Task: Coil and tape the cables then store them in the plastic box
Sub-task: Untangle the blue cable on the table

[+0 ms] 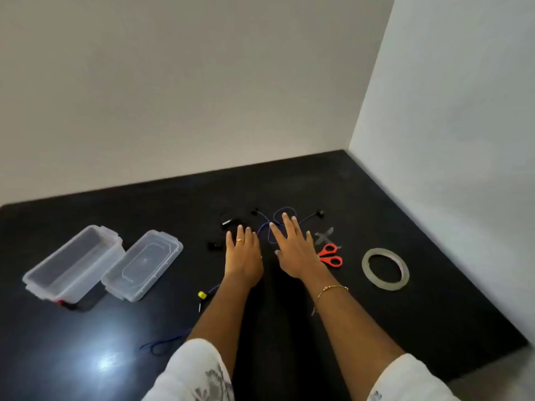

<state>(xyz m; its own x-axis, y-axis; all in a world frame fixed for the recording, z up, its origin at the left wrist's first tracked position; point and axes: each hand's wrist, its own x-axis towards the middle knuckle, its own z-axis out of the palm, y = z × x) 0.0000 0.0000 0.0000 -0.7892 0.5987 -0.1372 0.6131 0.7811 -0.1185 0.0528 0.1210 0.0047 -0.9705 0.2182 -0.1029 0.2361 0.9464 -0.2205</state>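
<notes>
A person's left hand (244, 253) and right hand (292, 250) reach out flat, fingers straight and spread, over loose blue and black cables (272, 224) on a black table (405, 215), with the open plastic box (72, 263) and its lid (142, 264) at left, scissors (330, 256) and tape roll (385, 269) at right.
</notes>
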